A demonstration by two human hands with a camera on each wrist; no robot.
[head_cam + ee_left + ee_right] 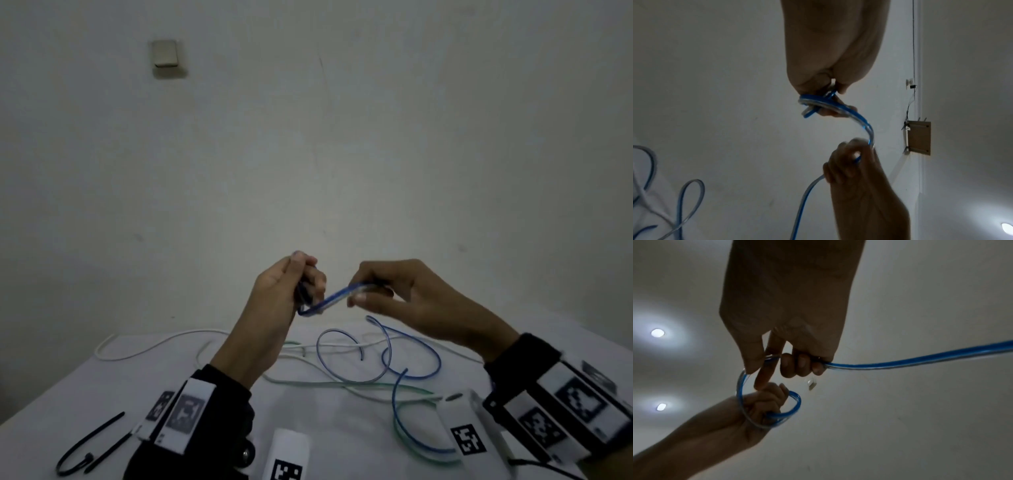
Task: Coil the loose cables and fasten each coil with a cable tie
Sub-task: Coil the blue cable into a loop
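Blue translucent plastic-sheathed cable (329,300), smooth and springy, held up above the white cloth-covered table (342,438), its small started coil pinched in the left hand (291,284). Right hand (394,291) curls round the run leading off at three o'clock and feeds it over. Judgement: match each new loop to the first, let the sheath roll between the fingers so it lies flat and untwisted, pinch every turn. Slack tail loops on the cloth at five o'clock, crossing a thin white cable (154,346) and a pale green cable (342,383). Black ribbed plastic cable ties (92,445) wait at seven o'clock.
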